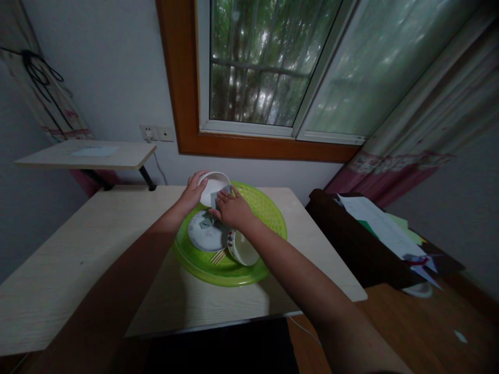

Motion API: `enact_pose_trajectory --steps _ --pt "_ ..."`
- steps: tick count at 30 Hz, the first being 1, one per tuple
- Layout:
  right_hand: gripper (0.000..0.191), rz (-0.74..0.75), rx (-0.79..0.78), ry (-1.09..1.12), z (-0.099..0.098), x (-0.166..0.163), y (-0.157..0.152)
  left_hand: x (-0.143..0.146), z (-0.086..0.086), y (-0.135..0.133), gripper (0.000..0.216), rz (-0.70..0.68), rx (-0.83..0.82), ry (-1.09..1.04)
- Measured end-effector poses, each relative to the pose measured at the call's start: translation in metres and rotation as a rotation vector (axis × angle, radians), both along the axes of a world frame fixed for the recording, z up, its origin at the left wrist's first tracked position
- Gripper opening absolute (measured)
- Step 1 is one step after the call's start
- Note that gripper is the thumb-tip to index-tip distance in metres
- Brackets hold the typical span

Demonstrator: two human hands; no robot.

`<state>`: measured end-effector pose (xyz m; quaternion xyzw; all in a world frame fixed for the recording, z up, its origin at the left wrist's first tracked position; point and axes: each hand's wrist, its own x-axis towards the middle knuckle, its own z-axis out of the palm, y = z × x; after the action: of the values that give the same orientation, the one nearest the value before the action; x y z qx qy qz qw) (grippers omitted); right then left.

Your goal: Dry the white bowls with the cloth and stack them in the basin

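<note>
My left hand [194,191] grips the rim of a white bowl [213,186], tilted on its side over the far part of a green basin [268,213]. My right hand [233,209] presses a small grey cloth [215,199] into the bowl's opening, fingers closed on it. Below the hands, inside the basin, lie a white plate [205,234] with a pale pattern, a second bowl [244,249] with a coloured rim pattern lying on its side, and wooden chopsticks [218,256].
The basin sits on a light wooden table [78,259] against the wall under a window. A small shelf-like table [89,154] stands at the far left. To the right, a dark piece of furniture [351,239] carries papers [382,223], beside a curtain.
</note>
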<state>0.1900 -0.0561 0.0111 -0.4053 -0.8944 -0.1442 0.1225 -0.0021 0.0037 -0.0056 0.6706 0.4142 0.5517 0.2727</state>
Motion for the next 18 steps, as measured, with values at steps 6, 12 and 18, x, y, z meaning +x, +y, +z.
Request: enact_pose_trajectory --steps 6,12,18 --pt "0.066 0.181 -0.163 0.018 -0.0041 -0.004 0.002 -0.0016 0.0 0.0002 0.046 -0.006 0.005 0.037" --pt "0.073 0.286 -0.291 0.104 -0.003 -0.0043 0.0018 -0.0018 0.0003 -0.0002 0.045 0.004 0.023 0.054" --pt "0.064 0.225 -0.238 0.085 0.0006 -0.0048 0.001 -0.0008 0.002 -0.0021 0.045 0.001 0.029 0.055"
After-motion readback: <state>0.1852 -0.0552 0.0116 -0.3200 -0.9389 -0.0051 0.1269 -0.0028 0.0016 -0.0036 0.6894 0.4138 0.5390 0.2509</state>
